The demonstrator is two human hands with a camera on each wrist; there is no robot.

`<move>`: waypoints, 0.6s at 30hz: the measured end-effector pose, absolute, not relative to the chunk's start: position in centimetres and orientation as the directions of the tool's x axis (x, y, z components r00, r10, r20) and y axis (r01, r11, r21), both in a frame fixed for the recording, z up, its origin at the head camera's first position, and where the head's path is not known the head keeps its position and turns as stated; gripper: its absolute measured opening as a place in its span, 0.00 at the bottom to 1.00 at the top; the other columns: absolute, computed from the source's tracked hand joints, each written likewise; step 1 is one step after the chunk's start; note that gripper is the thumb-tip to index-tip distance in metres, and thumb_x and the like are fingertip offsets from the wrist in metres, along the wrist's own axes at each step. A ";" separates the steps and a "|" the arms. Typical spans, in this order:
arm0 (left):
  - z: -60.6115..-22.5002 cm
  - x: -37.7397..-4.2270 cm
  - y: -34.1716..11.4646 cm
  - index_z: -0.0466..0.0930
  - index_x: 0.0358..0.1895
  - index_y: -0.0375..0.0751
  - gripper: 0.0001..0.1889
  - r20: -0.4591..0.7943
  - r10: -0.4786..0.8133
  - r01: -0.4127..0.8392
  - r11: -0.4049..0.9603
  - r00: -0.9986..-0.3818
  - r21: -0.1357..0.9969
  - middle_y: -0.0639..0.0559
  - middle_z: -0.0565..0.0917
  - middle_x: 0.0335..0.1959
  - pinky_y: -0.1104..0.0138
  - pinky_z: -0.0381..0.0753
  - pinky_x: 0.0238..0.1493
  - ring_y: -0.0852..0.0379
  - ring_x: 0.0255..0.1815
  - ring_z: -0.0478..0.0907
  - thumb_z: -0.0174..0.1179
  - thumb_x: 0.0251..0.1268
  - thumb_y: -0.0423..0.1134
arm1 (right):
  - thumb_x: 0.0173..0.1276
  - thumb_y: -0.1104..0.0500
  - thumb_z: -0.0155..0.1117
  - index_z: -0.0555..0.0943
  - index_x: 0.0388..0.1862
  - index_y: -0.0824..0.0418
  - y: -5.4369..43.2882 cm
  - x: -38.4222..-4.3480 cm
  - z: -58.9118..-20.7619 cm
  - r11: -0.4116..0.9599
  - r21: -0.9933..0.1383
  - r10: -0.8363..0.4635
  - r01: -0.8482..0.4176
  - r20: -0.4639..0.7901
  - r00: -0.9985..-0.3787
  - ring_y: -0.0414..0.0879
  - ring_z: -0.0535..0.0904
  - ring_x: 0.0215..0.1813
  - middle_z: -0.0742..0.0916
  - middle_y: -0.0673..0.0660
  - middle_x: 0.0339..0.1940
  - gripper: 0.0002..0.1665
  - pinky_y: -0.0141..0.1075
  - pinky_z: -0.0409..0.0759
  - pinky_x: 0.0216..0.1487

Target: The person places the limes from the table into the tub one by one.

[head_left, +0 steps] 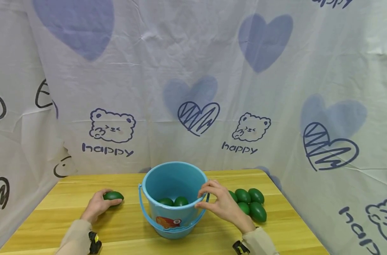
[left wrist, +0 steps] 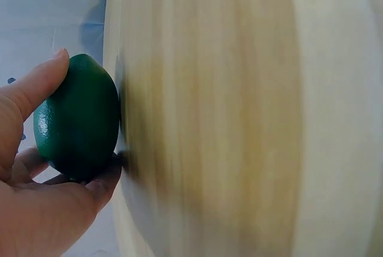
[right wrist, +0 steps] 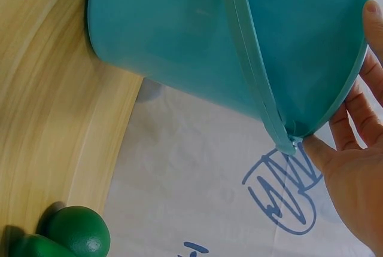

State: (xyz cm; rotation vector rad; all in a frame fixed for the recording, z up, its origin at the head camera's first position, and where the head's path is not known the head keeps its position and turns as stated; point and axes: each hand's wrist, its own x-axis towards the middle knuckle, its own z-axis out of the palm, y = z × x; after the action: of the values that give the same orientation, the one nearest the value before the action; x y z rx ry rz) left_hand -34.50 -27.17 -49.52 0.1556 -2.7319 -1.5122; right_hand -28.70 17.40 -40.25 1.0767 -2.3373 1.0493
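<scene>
On the left of the table, my left hand (head_left: 99,203) holds a glossy dark green, lime-like fruit (head_left: 113,195). In the left wrist view, thumb and fingers are spread around this fruit (left wrist: 79,116), low against the table top. A light blue bucket (head_left: 168,212) stands upright in the middle, its handle hanging down at the front. Two more green fruits (head_left: 180,202) show inside it. My right hand (head_left: 223,203) grips the right side of the bucket's rim, with the thumb near the handle joint in the right wrist view.
Several green fruits (head_left: 258,211) lie grouped on the table right of the bucket, partly behind my right hand. The wooden table (head_left: 133,241) ends at a white printed cloth (head_left: 149,88), which hangs behind and at both sides.
</scene>
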 end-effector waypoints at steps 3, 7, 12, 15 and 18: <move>-49.4 -34.4 -27.4 0.59 0.69 0.25 0.43 -0.032 -0.114 -0.086 0.518 -0.993 0.851 0.22 0.64 0.64 0.44 0.76 0.54 0.30 0.58 0.69 0.69 0.60 0.50 | 0.55 0.46 0.75 0.83 0.36 0.48 17.4 -28.7 -40.2 0.439 -0.488 -0.495 -0.755 0.570 -0.656 0.38 0.75 0.51 0.81 0.40 0.42 0.13 0.40 0.81 0.53; -49.2 -34.2 -27.7 0.61 0.68 0.28 0.42 -0.032 -0.157 -0.109 0.510 -0.987 0.853 0.24 0.65 0.64 0.45 0.76 0.52 0.30 0.58 0.69 0.69 0.59 0.50 | 0.55 0.46 0.75 0.84 0.36 0.50 17.4 -28.6 -40.1 0.439 -0.493 -0.493 -0.751 0.566 -0.660 0.38 0.75 0.51 0.81 0.40 0.42 0.14 0.40 0.80 0.53; -48.9 -33.8 -27.8 0.64 0.66 0.31 0.37 -0.016 -0.206 -0.117 0.487 -0.978 0.866 0.26 0.65 0.63 0.44 0.76 0.52 0.30 0.58 0.67 0.70 0.58 0.47 | 0.55 0.47 0.76 0.84 0.36 0.50 17.4 -28.7 -40.1 0.437 -0.485 -0.492 -0.757 0.576 -0.653 0.38 0.75 0.51 0.81 0.40 0.42 0.14 0.40 0.81 0.53; -48.7 -33.5 -27.8 0.65 0.67 0.33 0.35 -0.013 -0.211 -0.114 0.473 -0.977 0.874 0.26 0.64 0.64 0.45 0.76 0.51 0.31 0.59 0.67 0.68 0.60 0.44 | 0.55 0.47 0.76 0.83 0.35 0.49 17.4 -28.7 -40.2 0.442 -0.486 -0.490 -0.754 0.573 -0.657 0.38 0.75 0.51 0.81 0.40 0.42 0.13 0.40 0.80 0.53; -48.5 -33.4 -27.8 0.66 0.68 0.35 0.34 -0.008 -0.198 -0.103 0.476 -0.980 0.873 0.27 0.64 0.65 0.47 0.77 0.51 0.31 0.59 0.67 0.67 0.61 0.43 | 0.55 0.46 0.76 0.84 0.35 0.50 17.4 -28.6 -40.2 0.445 -0.486 -0.490 -0.752 0.572 -0.658 0.38 0.75 0.51 0.81 0.40 0.42 0.14 0.40 0.80 0.54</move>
State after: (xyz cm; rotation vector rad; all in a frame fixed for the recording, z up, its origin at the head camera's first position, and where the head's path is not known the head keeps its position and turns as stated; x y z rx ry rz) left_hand -33.36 -27.78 -48.47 0.2676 -2.6170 -1.5383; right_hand -28.64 17.41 -40.18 1.0574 -2.3533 1.0520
